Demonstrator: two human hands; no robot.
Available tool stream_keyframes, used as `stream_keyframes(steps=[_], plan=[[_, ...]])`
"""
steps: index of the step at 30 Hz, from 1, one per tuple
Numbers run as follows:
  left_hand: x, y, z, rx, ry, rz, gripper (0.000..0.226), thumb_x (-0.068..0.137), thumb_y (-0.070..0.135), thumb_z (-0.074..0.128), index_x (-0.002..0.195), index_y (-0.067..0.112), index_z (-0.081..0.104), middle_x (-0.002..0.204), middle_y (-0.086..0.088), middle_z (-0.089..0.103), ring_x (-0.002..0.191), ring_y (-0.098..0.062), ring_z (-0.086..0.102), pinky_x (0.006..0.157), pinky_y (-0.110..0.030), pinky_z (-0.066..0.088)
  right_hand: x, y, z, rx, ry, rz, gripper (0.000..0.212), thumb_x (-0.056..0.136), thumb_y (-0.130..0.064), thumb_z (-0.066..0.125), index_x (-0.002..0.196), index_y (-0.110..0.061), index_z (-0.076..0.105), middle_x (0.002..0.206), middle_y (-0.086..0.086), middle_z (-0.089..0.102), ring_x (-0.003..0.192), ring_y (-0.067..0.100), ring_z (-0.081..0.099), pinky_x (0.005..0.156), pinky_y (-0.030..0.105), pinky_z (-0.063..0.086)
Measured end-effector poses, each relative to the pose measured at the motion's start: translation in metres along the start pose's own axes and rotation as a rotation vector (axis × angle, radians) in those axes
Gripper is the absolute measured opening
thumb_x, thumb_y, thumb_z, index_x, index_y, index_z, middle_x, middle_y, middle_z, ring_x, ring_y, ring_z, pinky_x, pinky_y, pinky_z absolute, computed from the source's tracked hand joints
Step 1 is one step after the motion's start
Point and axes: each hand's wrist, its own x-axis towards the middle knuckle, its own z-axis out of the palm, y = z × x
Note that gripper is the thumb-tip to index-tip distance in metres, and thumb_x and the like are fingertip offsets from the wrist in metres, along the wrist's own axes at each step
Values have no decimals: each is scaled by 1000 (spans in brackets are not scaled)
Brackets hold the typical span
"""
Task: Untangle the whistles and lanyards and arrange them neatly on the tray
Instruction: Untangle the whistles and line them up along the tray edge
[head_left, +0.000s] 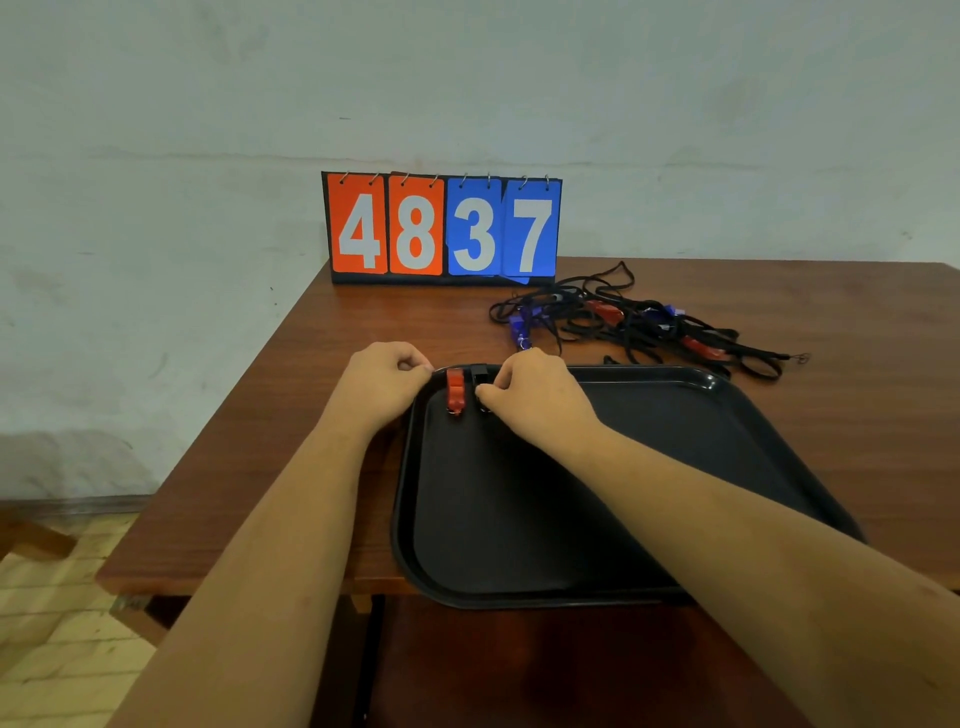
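A black tray lies on the wooden table in front of me. A red whistle and a black whistle lie side by side in its far left corner. My right hand has curled fingers on the black whistle. My left hand sits at the tray's far left rim with fingers curled; whether it pinches a cord is hidden. Beyond the tray lies a tangle of black lanyards with a blue whistle and red whistles in it.
A flip scoreboard reading 4837 stands at the table's back edge against the wall. The table's left edge drops to a tiled floor. The tray overhangs the near table edge slightly.
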Motion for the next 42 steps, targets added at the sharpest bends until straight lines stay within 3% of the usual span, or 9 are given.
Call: stream_keyframes(steps=[7,12,15,18,24,29,35,38,42], plan=[[3,-2,2,18,-14,11,10,95,28,57,88,28,64,89,12,62,83,-1,54,63,-16,35,0,4,0,34,6,-6,30,91,-35,65,75,-11,72,74,6,72,68,19,70,74,36,60],[2,2,5,-7,66,36,7,95,23,56,94,25,63,97,11,60,88,-2,53,67,-15,33,-5,17,-21,71,11,-41,23,95,-29,61,90,-10,73,90,3,71,78,10,65,61,14,43],[8,14,1,14,81,105,7,95,22,56,98,23,62,100,8,59,84,0,52,67,-12,34,0,34,-42,96,54,-38,12,95,-25,62,93,-16,69,88,-5,64,74,2,57,63,15,40],[22,37,-1,63,-1,146,9,95,24,56,100,24,63,102,8,61,93,-4,55,77,-20,40,14,55,-62,108,116,0,6,94,-22,62,90,-19,65,88,-4,64,77,3,57,73,22,47],[55,88,24,228,-164,268,14,93,20,57,105,18,65,103,2,60,93,-12,55,72,-22,38,39,93,-87,38,113,21,9,93,-18,60,94,-14,68,90,3,68,74,8,59,70,23,44],[86,94,41,386,-268,326,29,89,7,61,115,20,65,117,-4,63,102,-19,58,77,-27,44,70,92,-84,-49,110,-83,11,91,-14,61,98,-13,70,92,3,67,71,5,56,71,23,46],[97,89,47,419,-327,390,33,85,18,72,114,25,59,114,0,54,101,-17,55,84,-30,46,104,79,-67,-94,51,-232,37,98,-19,50,134,-17,57,129,4,61,110,18,58,91,29,46],[99,86,46,435,-313,416,36,82,22,76,112,24,56,114,1,51,102,-16,53,90,-31,48,115,80,-61,-203,-27,-255,28,102,-27,44,118,-18,65,112,6,67,91,16,58,76,28,43],[100,78,40,385,-321,377,35,83,22,75,112,23,55,113,2,55,99,-16,58,82,-27,50,116,88,-62,-283,-12,-211,30,99,-29,47,79,-15,65,75,3,63,64,14,55,58,27,40]])
